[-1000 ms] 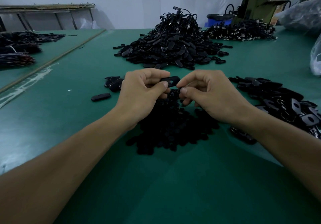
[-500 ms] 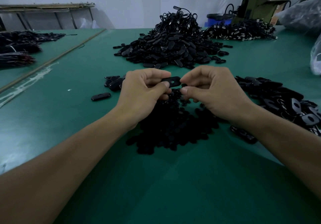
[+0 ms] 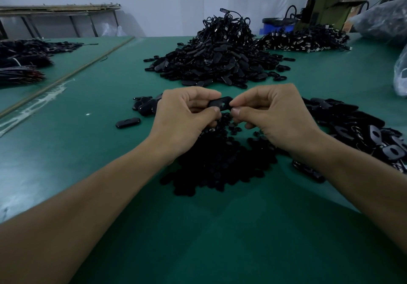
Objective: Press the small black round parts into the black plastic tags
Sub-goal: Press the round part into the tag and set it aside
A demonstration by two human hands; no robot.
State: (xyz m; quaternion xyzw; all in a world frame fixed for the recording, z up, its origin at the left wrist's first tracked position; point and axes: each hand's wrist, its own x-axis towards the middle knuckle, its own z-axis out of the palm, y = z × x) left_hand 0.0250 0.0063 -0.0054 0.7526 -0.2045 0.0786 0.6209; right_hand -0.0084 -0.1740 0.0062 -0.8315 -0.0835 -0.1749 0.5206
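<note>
Lifted since a second ago, my right hand (image 3: 277,116) has come up off the heap of small black round plastic parts (image 3: 220,164) on the green table (image 3: 220,239). My left hand (image 3: 182,118) grips the black oblong plastic tag (image 3: 221,103) with thumb and curled fingers, above that heap; my right thumb and forefinger pinch its right end

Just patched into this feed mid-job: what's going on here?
A person holds one black plastic tag in both hands above a pile of small black round parts on the green table. The left hand pinches its left end, the right hand its right end. The tag's opening shows between them; whether a part is seated cannot be told.
</note>
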